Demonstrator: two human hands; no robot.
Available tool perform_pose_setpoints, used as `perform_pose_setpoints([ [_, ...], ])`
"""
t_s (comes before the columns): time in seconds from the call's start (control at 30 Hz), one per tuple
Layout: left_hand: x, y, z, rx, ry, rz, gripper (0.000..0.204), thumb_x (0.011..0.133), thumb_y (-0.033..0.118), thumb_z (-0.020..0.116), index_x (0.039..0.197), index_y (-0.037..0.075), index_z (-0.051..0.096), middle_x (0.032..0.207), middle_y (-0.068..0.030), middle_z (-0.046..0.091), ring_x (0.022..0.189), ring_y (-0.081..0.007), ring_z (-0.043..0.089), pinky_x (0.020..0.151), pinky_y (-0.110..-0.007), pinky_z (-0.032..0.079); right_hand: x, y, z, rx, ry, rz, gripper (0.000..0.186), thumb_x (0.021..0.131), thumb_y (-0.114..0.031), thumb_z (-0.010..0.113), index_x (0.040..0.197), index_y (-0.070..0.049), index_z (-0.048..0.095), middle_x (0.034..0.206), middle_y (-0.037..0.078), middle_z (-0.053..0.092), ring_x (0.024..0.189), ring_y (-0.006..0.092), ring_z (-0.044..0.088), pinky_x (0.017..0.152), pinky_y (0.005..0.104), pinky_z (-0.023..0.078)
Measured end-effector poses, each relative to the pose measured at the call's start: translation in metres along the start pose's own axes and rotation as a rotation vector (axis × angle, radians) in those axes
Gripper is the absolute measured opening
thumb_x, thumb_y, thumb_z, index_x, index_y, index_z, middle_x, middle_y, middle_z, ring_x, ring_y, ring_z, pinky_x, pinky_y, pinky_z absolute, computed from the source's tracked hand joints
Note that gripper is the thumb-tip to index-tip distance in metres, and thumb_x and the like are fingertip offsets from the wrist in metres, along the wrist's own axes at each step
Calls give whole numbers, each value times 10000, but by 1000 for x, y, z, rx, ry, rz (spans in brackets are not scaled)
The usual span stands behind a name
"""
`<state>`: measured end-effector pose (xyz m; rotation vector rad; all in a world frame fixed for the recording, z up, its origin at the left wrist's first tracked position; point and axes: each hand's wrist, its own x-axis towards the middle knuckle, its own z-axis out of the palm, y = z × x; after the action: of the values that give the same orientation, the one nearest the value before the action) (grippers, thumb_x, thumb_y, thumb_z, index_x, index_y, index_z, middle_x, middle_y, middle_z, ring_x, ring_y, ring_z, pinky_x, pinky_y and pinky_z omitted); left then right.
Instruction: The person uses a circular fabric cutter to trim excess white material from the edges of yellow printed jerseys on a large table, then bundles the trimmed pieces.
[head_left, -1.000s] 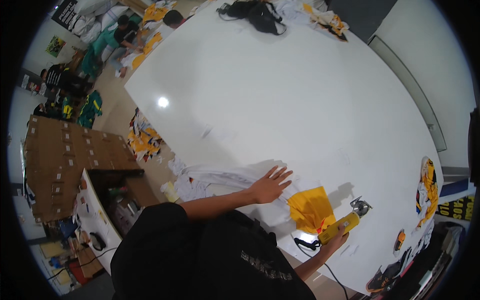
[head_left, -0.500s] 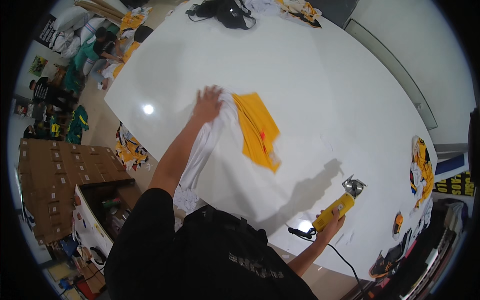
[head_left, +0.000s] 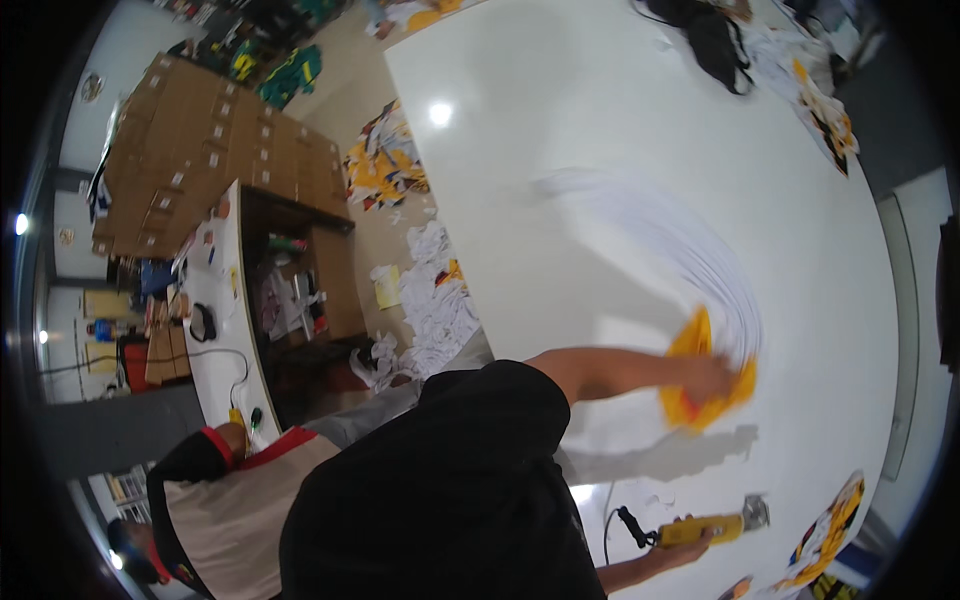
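Observation:
My left hand [head_left: 712, 378] is reaching across the white table, blurred by motion. It is closed on the yellow part of a cloth [head_left: 690, 345], whose edges show on both sides of the hand. From there a long white piece of the cloth [head_left: 690, 240] trails away in a smeared arc. My right hand [head_left: 690, 538] grips a yellow handheld electric rotary cutter [head_left: 712, 527] near the table's front edge. The cutter's round metal head [head_left: 756, 511] points right, away from the cloth. A black cord [head_left: 632, 525] leaves its rear end.
The broad white table [head_left: 560, 110] carries a black bag [head_left: 705, 40] and cloth pieces [head_left: 825, 110] at the far right. More yellow cloth [head_left: 830, 530] lies near right. Left are fabric scraps [head_left: 435, 295], stacked cartons [head_left: 200, 160] and a person in a beige-and-black shirt [head_left: 230, 520].
My left hand has swept rightward with the cloth, which now trails behind it. The cutter has stayed in my right hand and turned to point right. The view has swung round to the left.

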<state>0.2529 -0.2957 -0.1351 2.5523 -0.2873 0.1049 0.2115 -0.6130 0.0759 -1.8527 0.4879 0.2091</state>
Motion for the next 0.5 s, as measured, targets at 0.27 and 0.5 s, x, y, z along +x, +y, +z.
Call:
perform_pose_setpoints([
  [0.27, -140, 166, 20, -133, -34, 294, 390, 922, 354, 616, 1191, 92, 719, 1435, -160, 585, 1453, -336, 445, 1256, -697, 140, 134, 49, -137, -639, -211, -947, 628, 950, -467, 730, 1322, 15, 575, 905, 202, 758, 671, 368, 712, 585, 526, 581],
  [0.5, -172, 140, -4, -15, 170, -63, 650, 903, 474, 677, 1403, 67, 592, 1623, -196, 412, 1585, -372, 241, 1286, -669, 15, -12, -41, 16, -49, -163, -82, 568, 968, -481, 643, 1225, 24, 596, 974, 147, 634, 837, 262, 616, 684, 356, 520],
])
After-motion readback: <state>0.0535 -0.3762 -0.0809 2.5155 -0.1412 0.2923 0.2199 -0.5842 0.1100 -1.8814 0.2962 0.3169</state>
